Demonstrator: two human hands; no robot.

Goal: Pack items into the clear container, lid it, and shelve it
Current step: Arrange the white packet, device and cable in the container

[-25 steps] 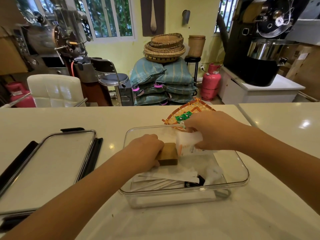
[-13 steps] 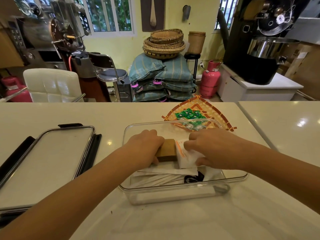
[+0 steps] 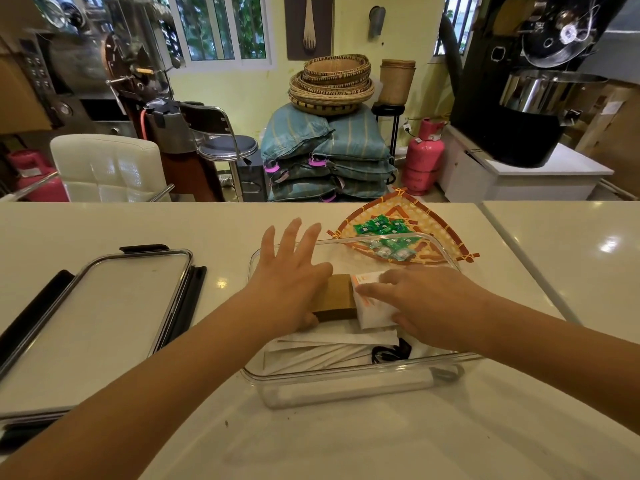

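The clear rectangular plastic container (image 3: 349, 379) sits on the white counter (image 3: 346, 441), its black-latched lid (image 3: 93, 317) lying apart to the left. The left hand (image 3: 291, 282), fingers spread open, rests against a brown cardboard box (image 3: 337, 297) inside it. The right hand (image 3: 419, 303) lies flat on a white packet (image 3: 372, 303) (orange print), over white papers (image 3: 329, 348), gripping nothing.

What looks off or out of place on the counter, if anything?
Nothing spilled or damaged. The clear container sits flat with the brown box, white packet, papers and a black cable loosely piled inside. Its lid lies flat to the left. Only a few dark specks mark the counter.
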